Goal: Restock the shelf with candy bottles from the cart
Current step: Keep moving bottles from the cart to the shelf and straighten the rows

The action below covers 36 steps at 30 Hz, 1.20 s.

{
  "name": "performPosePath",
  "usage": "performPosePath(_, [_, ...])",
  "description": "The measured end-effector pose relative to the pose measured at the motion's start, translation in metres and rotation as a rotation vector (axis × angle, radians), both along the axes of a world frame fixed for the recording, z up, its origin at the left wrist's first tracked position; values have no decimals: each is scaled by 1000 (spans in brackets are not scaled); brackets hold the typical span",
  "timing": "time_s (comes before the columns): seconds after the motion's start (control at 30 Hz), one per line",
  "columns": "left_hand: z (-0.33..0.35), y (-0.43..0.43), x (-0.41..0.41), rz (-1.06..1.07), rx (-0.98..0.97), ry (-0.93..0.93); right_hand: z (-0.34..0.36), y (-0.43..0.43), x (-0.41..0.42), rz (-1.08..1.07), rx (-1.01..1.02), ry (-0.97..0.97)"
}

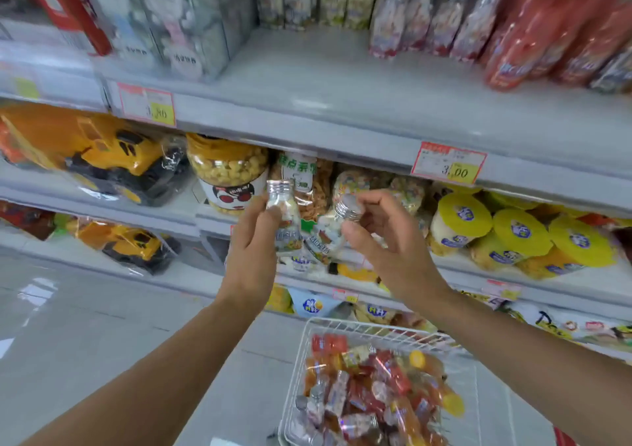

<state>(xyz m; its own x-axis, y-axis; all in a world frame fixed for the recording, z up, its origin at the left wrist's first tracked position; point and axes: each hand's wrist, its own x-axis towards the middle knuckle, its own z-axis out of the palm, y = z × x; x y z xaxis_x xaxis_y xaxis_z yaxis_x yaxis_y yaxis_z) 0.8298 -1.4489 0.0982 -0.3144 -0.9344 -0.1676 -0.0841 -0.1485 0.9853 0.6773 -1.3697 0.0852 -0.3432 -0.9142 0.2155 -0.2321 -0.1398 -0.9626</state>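
Many bright wrapped sweets (pixel 376 394) fill the white wire cart basket (pixel 345 326) nearest. Above it, the left hand (pixel 253 250) has its grip clamped round an upright clear silver-capped candy bottle (pixel 285 218). The right hand (pixel 386 240) pinches a second, tilted bottle (pixel 333 228). Beyond, the grey upper shelf (pixel 342 79) carries similar bottles at its back.

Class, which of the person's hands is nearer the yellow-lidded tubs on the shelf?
Right. The right hand, holding a tilted bottle, is just left of the yellow-lidded tubs; the left hand, holding an upright bottle, is farther left.
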Motion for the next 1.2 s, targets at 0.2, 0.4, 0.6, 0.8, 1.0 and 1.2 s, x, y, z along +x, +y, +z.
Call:
performPosePath(0.2, [87,-35,-18,-113,-487,33,101,-28,-34,-36,-262,149])
performPosePath(0.4, [109,-95,-57,-126,-673,-75,126,-82,-91,-230,-233,356])
performPosePath(0.6, [93,-137,-79,-216,-706,-323,114,-102,-124,-294,-64,618])
performPosePath(0.8, [92,-144,-85,-273,-666,-340,112,-101,-131,-322,24,631])
performPosePath(1.0, [99,-142,-81,-259,-671,-340,111,-97,-125,-363,47,630])
performPosePath(1.2, [85,-124,-50,-137,-954,-468,109,-86,-94,-466,-363,757])
